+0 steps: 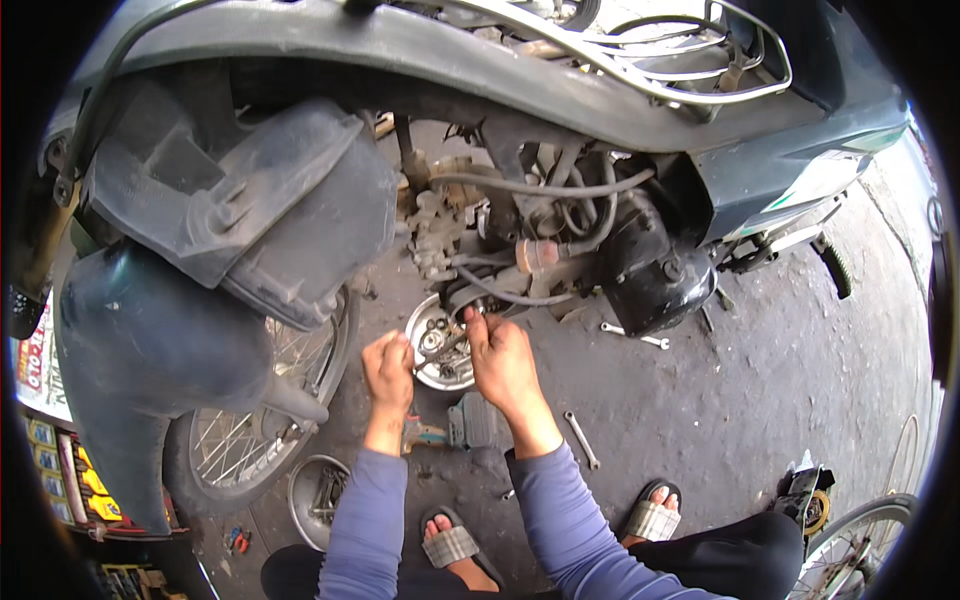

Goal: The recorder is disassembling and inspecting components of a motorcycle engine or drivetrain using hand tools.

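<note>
My left hand [388, 370] is closed on a slim metal tool [438, 352] that angles up to the right toward the engine [440, 230]. My right hand [498, 355] is closed beside the tool's far end, thumb up against the lower engine, below a grey hose [510, 295]; exactly what its fingers hold is hidden. Under both hands is a metal bowl [443, 376] holding small round parts. A teal and grey power tool [472, 425] lies on the ground below the bowl.
The motorbike body [640, 95] spans the top, its front wheel [210, 475] at left. A second bowl [308, 500] is at lower left. Wrenches [581, 440] lie on the ground [760, 380]. Another wheel [850, 555] is at lower right, tool trays [95, 480] at far left.
</note>
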Action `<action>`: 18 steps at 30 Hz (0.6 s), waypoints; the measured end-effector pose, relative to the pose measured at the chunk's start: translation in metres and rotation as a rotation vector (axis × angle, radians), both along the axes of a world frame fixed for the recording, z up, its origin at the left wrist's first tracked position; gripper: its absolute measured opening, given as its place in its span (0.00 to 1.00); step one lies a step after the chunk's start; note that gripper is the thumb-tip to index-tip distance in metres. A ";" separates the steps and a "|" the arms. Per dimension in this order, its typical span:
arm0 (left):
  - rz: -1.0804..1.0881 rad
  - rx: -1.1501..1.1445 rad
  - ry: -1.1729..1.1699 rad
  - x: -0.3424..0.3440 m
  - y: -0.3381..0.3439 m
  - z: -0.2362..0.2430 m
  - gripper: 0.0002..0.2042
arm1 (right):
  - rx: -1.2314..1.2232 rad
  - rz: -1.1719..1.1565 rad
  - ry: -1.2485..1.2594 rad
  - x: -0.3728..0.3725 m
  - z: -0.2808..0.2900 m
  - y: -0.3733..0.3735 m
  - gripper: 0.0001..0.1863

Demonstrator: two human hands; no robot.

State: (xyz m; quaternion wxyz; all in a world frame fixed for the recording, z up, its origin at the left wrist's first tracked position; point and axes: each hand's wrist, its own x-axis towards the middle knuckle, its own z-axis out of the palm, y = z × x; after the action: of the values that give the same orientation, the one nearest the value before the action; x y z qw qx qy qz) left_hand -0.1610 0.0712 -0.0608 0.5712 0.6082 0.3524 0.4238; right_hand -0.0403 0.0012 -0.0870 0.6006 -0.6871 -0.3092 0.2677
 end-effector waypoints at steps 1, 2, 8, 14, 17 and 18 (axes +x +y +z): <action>0.025 -0.049 -0.065 -0.006 0.001 -0.015 0.17 | -0.046 -0.031 -0.094 0.000 0.003 -0.001 0.24; -0.027 0.081 -0.135 -0.011 0.001 -0.024 0.17 | -0.079 -0.008 -0.065 0.001 0.006 -0.003 0.22; 0.316 0.443 0.138 -0.007 -0.001 -0.030 0.18 | -0.163 -0.033 -0.185 0.000 0.019 -0.006 0.20; 0.015 0.097 0.396 0.021 -0.018 -0.079 0.28 | -0.147 -0.030 -0.432 0.005 0.011 -0.011 0.19; -0.047 -0.004 0.313 0.027 -0.017 -0.089 0.29 | -0.139 -0.014 -0.447 0.005 0.004 -0.012 0.18; -0.068 -0.033 0.276 0.032 -0.018 -0.091 0.29 | -0.159 -0.026 -0.458 0.004 0.003 -0.012 0.18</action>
State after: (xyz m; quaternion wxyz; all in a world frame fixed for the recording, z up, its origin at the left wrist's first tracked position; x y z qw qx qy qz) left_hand -0.1294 0.0528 -0.1516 0.5413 0.6628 0.4136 0.3108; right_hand -0.0359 -0.0107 -0.0840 0.4621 -0.7791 -0.4062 0.1206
